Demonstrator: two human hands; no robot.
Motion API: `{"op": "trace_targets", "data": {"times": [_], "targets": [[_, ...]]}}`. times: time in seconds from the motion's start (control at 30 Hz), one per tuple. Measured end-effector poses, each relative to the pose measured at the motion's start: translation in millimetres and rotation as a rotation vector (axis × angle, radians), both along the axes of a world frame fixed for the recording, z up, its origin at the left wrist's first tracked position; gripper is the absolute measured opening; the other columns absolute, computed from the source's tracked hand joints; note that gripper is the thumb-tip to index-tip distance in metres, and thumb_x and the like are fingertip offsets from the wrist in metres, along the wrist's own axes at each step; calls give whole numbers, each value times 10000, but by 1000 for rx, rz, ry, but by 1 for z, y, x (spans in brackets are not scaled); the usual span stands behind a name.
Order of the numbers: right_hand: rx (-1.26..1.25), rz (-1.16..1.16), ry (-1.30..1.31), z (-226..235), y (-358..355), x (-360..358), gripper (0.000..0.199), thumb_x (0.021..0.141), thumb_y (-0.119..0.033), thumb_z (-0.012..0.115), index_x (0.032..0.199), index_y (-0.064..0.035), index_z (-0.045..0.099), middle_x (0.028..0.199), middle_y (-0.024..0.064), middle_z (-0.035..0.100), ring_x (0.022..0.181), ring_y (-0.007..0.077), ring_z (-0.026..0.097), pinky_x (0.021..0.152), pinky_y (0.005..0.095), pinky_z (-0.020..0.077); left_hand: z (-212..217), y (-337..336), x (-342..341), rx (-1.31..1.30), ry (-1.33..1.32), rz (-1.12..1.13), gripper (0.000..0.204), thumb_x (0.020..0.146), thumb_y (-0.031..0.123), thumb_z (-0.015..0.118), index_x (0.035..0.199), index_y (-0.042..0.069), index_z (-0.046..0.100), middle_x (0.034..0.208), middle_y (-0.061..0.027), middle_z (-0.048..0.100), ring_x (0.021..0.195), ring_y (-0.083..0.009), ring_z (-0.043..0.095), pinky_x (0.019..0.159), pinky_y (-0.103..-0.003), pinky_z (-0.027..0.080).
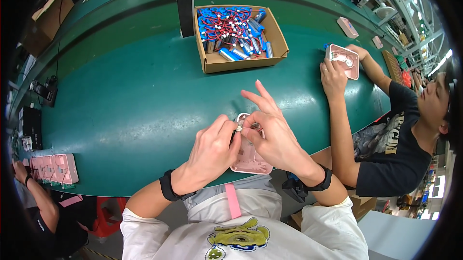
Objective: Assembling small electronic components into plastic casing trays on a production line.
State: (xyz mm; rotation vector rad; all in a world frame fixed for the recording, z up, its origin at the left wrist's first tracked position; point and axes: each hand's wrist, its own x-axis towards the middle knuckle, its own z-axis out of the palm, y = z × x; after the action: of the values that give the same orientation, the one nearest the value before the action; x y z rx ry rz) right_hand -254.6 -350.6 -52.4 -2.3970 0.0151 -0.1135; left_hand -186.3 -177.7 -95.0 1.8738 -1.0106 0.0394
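Observation:
A pink plastic housing (251, 161) lies open on the green bench, right in front of me. Over its far part, both my hands come together at a small white connector (239, 128). My left hand (210, 146) is closed, its thumb and forefinger pinching at the connector. From the other side my right hand (271, 132) pinches with thumb and forefinger at the same spot, while its other fingers stretch up and away. Red wire shows just beside the right fingertips. My hands cover much of the housing's inside.
Beyond my hands stands a cardboard box (246, 65) of blue battery packs (226, 31) with red leads, beside a dark post (184, 4). At right a co-worker holds another pink housing (354, 69). Several pink housings (67, 168) stand at the left edge, near another person's arm.

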Motion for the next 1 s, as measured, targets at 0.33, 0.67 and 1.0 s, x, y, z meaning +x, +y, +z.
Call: {"op": "trace_targets", "data": {"times": [0.33,0.67,1.0], "targets": [[-153,16,-98,6,-6,1,229,863,8,767,1076,9,682,1640,252,399,1579,458,266,1159,497,424,5,0,14,33,171,-25,145,861,-43,746,975,-40,655,730,-77,596,570,-168,634,496,-315,498],[-175,-176,23,18,18,-73,803,837,-49,829,1523,24,420,1619,260,395,1460,465,414,1176,515,398,25,7,32,167,1001,-152,142,1014,105,704,990,-10,624,688,-43,686,538,-102,668,431,-236,485],[-208,-42,-239,18,-24,-21,570,900,10,718,1445,-8,553,1442,215,580,1270,398,592,1055,439,508,18,12,27,170,963,-226,177,1026,127,703,944,9,600,677,-50,695,495,-86,618,400,-232,430]]}}
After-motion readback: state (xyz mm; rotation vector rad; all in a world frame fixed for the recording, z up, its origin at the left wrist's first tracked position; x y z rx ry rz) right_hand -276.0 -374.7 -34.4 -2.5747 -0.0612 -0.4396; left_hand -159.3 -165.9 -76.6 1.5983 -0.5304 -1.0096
